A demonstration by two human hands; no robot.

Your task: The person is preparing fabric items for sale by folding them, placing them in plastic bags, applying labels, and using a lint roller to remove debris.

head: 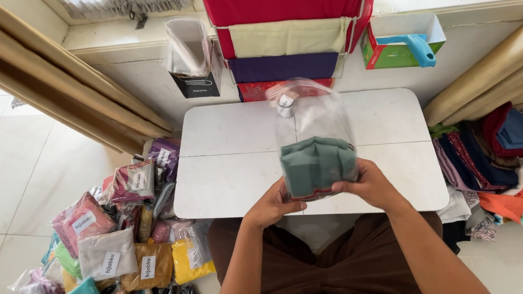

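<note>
Right now a folded green cloth (317, 164) sits inside a clear plastic bag (312, 122), down at the bottom of it. The top part of the bag stands up, open and floppy, with a small white tag (285, 105) near its mouth. Both hands hold the bag just above the near edge of the white desk (231, 149). The left hand (273, 206) grips the bag's bottom left corner, fingers curled under it. The right hand (370, 185) pinches the bottom right side, thumb on top of the cloth.

So the cloth looks to be already in the bag, but the bag's mouth does not look closed yet.

On the floor to the left of the desk lies a heap of packed bags (112, 249) with cloths in many colours, each with a white label. These seem finished. On the floor to the right of the desk lies a pile of loose cloths (495, 161) with no bags on them, so a lot still seems left to pack.

Behind the desk, folded fabrics (284, 38) hang in red, cream and purple, and a box with a blue tool (405, 45) rests on the ledge.
</note>
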